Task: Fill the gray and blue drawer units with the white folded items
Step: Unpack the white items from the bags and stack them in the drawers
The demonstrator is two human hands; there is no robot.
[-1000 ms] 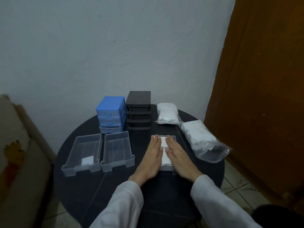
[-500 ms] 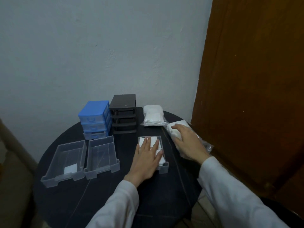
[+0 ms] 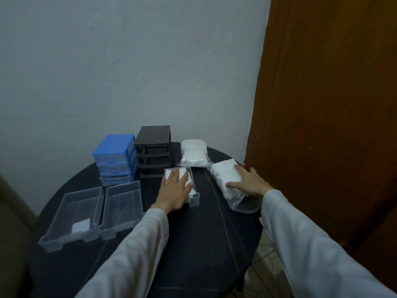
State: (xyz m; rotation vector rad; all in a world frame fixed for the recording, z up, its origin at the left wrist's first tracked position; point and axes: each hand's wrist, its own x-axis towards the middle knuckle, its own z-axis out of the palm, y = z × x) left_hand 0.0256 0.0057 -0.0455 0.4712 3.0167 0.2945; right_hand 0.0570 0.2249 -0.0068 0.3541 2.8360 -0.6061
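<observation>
A blue drawer unit [image 3: 115, 155] and a dark gray drawer unit [image 3: 153, 151] stand side by side at the back of the round dark table [image 3: 193, 244]. In front of the gray unit lies a clear drawer [image 3: 194, 200] packed with white folded items [image 3: 182, 173]. My left hand [image 3: 175, 190] presses flat on them with straight fingers. My right hand [image 3: 249, 181] rests on top of a clear bag of white folded items [image 3: 223, 175] at the table's right edge, fingers spread over it and thumb along its near side.
Two more clear drawers sit at the left front: the outer one [image 3: 71, 216] holds a single white item [image 3: 80, 225], the inner one [image 3: 121, 207] shows nothing inside. A second bag of white items [image 3: 193, 155] lies at the back. A brown door [image 3: 333, 125] stands close on the right.
My right hand left the filled drawer and moved right onto the bag, where it now lies further over it. My left hand stayed flat on the drawer's items. The view swung to the right.
</observation>
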